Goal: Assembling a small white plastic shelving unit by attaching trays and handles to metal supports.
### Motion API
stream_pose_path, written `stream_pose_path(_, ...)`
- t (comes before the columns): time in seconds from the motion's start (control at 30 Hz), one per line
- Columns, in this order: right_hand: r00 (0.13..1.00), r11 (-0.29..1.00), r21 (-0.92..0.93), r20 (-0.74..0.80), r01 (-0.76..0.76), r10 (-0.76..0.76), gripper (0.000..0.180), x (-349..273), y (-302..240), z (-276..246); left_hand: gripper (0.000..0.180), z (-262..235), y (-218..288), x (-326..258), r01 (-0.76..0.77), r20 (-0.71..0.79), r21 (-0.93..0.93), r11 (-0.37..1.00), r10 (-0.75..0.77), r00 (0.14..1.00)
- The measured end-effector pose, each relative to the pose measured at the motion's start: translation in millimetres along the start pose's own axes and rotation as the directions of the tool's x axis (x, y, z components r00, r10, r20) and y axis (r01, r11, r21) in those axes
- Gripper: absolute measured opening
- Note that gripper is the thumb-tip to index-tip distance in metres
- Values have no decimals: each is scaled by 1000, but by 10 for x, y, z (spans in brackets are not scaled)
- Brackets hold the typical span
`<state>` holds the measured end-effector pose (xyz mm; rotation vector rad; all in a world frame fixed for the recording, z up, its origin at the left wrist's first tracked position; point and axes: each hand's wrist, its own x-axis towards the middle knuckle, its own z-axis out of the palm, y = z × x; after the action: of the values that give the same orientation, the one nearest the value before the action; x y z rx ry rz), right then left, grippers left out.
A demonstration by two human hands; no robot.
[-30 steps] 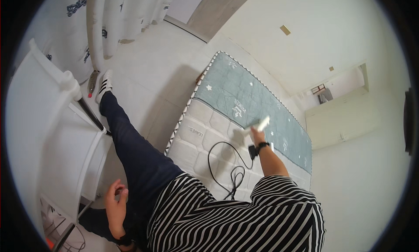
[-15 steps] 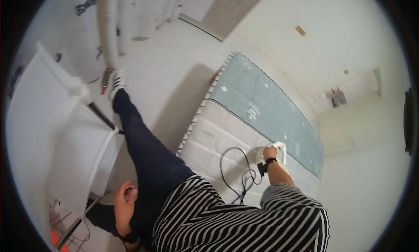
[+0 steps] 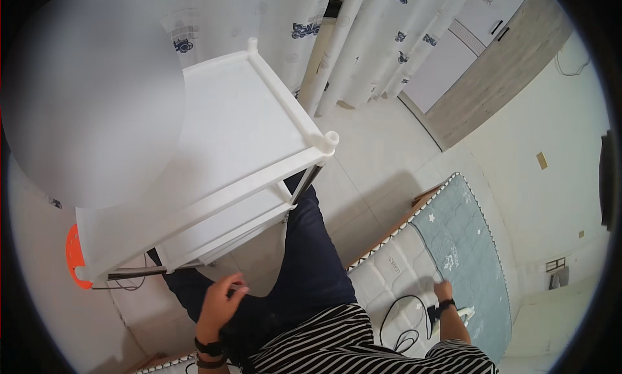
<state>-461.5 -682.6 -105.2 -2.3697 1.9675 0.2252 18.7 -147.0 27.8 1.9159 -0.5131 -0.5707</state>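
Observation:
My left hand (image 3: 223,303) hangs over my lap, its fingers loosely bent and apart, with nothing in them. A white shelf rack (image 3: 240,115) stands in front of it, and the hand does not touch it. My right hand (image 3: 443,290) is at the mattress (image 3: 395,270), its fingers drawn together; what they grip, if anything, is hidden. A white appliance (image 3: 465,314) shows beside my right wrist, partly behind the forearm, its kind unclear. A black cord (image 3: 382,325) loops on the mattress left of that wrist.
Above the rack, a large blurred pale round shape (image 3: 94,102) covers the upper left. An orange piece (image 3: 76,257) is at the rack's left corner. Patterned white curtains (image 3: 259,17) hang behind it. Beyond the tiled floor (image 3: 363,153) stands a wooden door panel (image 3: 505,63).
My view has swung left, bringing the rack and curtains into the middle. Earlier my right hand was around the white appliance's handle; now the appliance shows beside the wrist. My left hand remains empty.

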Motion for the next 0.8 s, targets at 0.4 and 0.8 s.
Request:
stream_pose_path(0.4, 420, -164, 891, -353, 424, -836, 48, -1099, -4686, -2547, 40, -1520, 522, -413, -364, -967, 70, 929, 153, 203)
stream_pose_path(0.8, 475, -465, 850, -525, 247, -706, 30, -1471, -5366, -2174, 28, -1472, -33, -105, -447, -883, -155, 881, 80, 463)
